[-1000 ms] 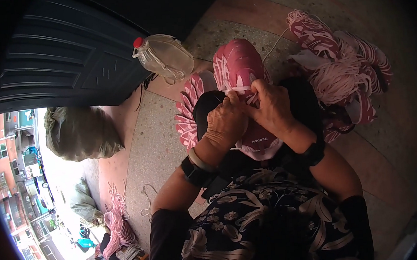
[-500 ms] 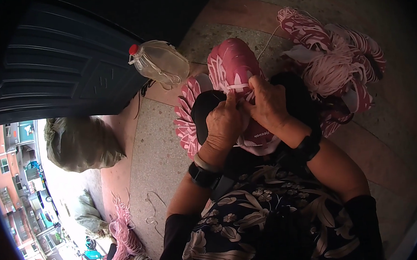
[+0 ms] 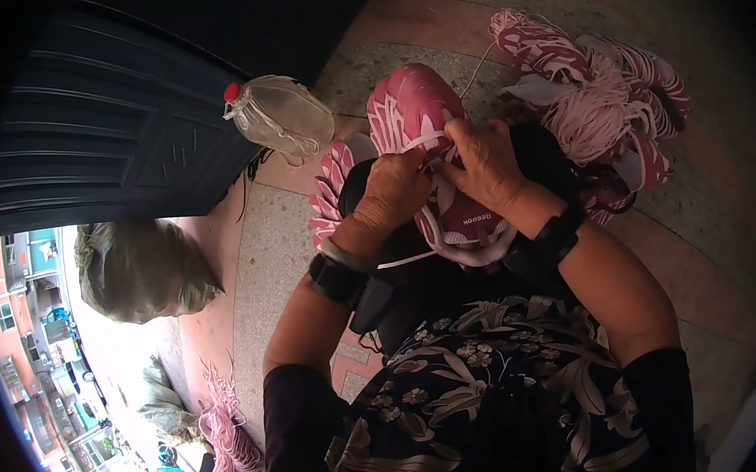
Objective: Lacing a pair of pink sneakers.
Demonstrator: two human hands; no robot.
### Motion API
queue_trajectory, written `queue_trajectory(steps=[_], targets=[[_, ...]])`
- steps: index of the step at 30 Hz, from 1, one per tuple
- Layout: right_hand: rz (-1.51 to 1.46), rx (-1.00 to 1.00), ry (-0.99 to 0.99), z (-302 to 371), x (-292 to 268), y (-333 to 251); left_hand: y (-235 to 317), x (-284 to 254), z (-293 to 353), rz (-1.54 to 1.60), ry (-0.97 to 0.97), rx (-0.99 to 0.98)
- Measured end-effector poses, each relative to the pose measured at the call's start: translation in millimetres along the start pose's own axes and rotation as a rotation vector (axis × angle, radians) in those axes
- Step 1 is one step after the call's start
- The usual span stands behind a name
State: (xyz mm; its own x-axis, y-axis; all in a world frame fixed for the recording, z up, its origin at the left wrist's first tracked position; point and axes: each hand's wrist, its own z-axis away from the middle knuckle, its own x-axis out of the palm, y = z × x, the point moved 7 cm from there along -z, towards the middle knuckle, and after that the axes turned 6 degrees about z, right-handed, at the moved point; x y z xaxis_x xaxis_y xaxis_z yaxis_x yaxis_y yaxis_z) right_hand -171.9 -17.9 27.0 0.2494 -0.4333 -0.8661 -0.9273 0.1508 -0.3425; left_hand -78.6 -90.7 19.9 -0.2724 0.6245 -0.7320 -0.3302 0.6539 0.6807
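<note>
A pink shoe upper (image 3: pixel 474 227) lies on my lap with its heel collar toward me. My left hand (image 3: pixel 395 187) is closed at its lacing opening, fingertips pinched on a pale lace (image 3: pixel 428 137). Opposite it, my right hand (image 3: pixel 487 163) grips the upper's edge between thumb and bent fingers. The exact spot where the fingertips meet the eyelets is partly hidden. Below my left wrist a pale length of lace (image 3: pixel 408 259) runs out to the side. Just beyond my hands sits a stack of more pink uppers (image 3: pixel 421 93).
Fanned pink uppers (image 3: pixel 328 187) lie to my left. A heap of uppers (image 3: pixel 545 49) with pale pink laces (image 3: pixel 595 115) lies on the floor at right. A red-capped plastic jug (image 3: pixel 286 115) stands by the dark door (image 3: pixel 97 106). Farther left are a bulging sack (image 3: pixel 142 270) and hanging pink laces (image 3: pixel 225 431).
My left hand has shifted slightly left and up, and its elbow has swung outward. The upper's collar shows more, and the lace below my left wrist has come into sight.
</note>
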Motion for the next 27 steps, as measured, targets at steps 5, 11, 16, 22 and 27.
queue_trajectory(steps=[5, 11, 16, 22, 27], targets=[[0.009, -0.001, 0.027, 2.4, -17.2, -11.3, -1.4, -4.0, 0.5, 0.384, -0.077, -0.030], [0.287, -0.425, 0.161, 7.5, -34.9, -52.0, -3.3, -2.9, 4.4, 0.577, -0.120, -0.067], [0.415, -0.557, 0.095, 6.7, -29.8, -66.8, -6.5, -0.5, 5.7, 0.602, -0.136, -0.103], [0.506, -0.482, 0.090, 12.0, -20.6, -70.5, -0.2, -2.6, 5.5, 0.605, -0.179, -0.094], [0.540, -0.334, 0.157, 11.9, -25.2, -70.8, -5.0, -4.8, 6.5, 0.334, 0.097, -0.081]])
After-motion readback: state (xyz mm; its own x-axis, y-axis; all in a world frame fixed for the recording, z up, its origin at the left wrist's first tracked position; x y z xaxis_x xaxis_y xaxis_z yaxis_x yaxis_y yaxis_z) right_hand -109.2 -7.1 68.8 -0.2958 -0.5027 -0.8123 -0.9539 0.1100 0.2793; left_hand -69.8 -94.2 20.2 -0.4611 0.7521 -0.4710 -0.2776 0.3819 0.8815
